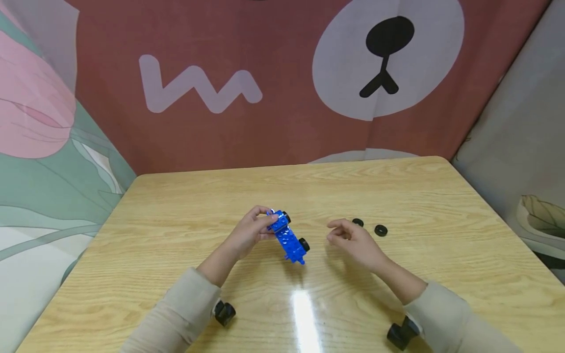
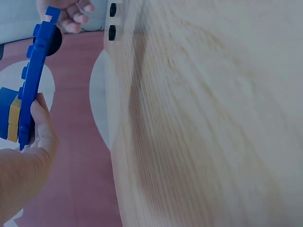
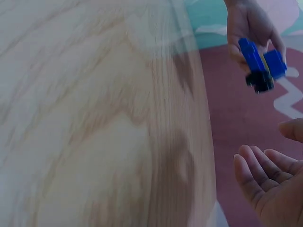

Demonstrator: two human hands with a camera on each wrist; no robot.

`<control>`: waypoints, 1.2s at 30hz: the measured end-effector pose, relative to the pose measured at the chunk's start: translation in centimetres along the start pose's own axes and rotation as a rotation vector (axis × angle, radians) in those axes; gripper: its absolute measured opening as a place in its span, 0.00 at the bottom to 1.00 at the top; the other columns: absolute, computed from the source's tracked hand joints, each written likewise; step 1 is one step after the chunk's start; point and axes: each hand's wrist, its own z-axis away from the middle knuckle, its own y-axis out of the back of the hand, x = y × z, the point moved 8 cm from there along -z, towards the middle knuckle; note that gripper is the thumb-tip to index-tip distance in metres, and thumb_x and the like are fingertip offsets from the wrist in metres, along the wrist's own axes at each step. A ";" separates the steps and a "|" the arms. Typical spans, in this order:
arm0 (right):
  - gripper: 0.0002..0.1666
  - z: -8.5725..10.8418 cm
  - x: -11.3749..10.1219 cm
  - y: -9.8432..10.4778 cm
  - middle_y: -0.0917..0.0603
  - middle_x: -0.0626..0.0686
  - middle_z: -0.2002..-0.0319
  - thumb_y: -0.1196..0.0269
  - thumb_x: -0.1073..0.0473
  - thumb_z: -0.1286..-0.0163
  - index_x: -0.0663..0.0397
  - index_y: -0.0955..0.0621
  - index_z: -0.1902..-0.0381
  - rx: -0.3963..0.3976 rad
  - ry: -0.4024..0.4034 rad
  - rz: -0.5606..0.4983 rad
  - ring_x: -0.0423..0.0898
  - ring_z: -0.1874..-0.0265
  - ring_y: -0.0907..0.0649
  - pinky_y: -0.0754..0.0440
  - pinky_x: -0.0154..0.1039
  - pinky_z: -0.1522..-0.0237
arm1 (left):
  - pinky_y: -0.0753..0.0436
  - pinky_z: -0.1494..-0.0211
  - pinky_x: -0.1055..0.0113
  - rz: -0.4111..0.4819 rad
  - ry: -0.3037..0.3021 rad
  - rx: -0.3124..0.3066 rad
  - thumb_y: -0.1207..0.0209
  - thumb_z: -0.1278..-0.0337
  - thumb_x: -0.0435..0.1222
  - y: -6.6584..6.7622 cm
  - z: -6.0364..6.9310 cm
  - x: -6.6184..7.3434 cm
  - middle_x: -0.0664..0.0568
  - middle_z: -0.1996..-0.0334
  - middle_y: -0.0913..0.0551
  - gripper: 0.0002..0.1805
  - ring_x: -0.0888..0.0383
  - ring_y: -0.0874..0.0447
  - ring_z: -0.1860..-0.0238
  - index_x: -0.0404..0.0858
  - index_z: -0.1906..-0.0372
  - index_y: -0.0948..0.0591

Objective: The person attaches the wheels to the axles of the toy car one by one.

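Observation:
My left hand (image 1: pixel 244 237) grips one end of a blue toy-brick car (image 1: pixel 289 241) between thumb and fingers, holding it tilted above the table. Two black wheels are visible on the side of the car facing my right hand. The left wrist view shows a yellow layer (image 2: pixel 13 119) and a blue block on the car's body near the thumb. To the right, my right hand (image 1: pixel 359 247) hovers with loosely bent fingers, holding nothing. Just beyond it, two loose black tyres (image 1: pixel 381 230) lie on the table, one partly hidden by that hand.
A wooden table (image 1: pixel 167 220) spans the work area, its far edge meeting a red cloth (image 1: pixel 282 132) with a printed bear face. Black camera mounts (image 1: pixel 224 313) sit at both wrists. At the far right stands a light-coloured object (image 1: pixel 540 215) beyond the table's edge.

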 end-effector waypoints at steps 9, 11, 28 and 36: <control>0.24 1.0 2.4 4.7 0.27 0.63 0.61 0.47 0.57 0.36 0.72 0.34 0.50 0.067 -0.042 0.035 0.58 0.61 0.25 0.24 0.44 0.60 | 0.27 0.54 0.54 -0.015 0.022 -0.020 0.51 0.43 0.35 0.3 -0.1 -0.3 0.40 0.58 0.29 0.23 0.52 0.23 0.63 0.34 0.42 0.39; 0.23 1.1 2.9 5.8 0.27 0.64 0.62 0.48 0.57 0.36 0.72 0.33 0.50 0.098 -0.061 0.055 0.58 0.62 0.25 0.24 0.43 0.62 | 0.27 0.54 0.53 -0.017 0.028 -0.040 0.52 0.42 0.36 0.2 -0.1 -0.4 0.40 0.55 0.31 0.23 0.50 0.25 0.60 0.33 0.43 0.38; 0.24 2.3 6.1 11.2 0.29 0.67 0.58 0.52 0.58 0.34 0.75 0.36 0.49 0.164 -0.167 0.146 0.52 0.65 0.24 0.23 0.39 0.67 | 0.29 0.53 0.58 -0.034 0.066 -0.079 0.53 0.40 0.40 0.5 0.0 -0.7 0.43 0.54 0.31 0.23 0.54 0.27 0.60 0.31 0.44 0.37; 0.24 2.0 7.1 11.3 0.26 0.66 0.61 0.51 0.59 0.35 0.77 0.36 0.50 0.123 -0.203 0.187 0.52 0.67 0.23 0.23 0.39 0.67 | 0.27 0.56 0.61 -0.063 0.076 -0.045 0.53 0.41 0.42 0.9 0.0 -0.7 0.43 0.54 0.30 0.21 0.54 0.27 0.60 0.33 0.47 0.34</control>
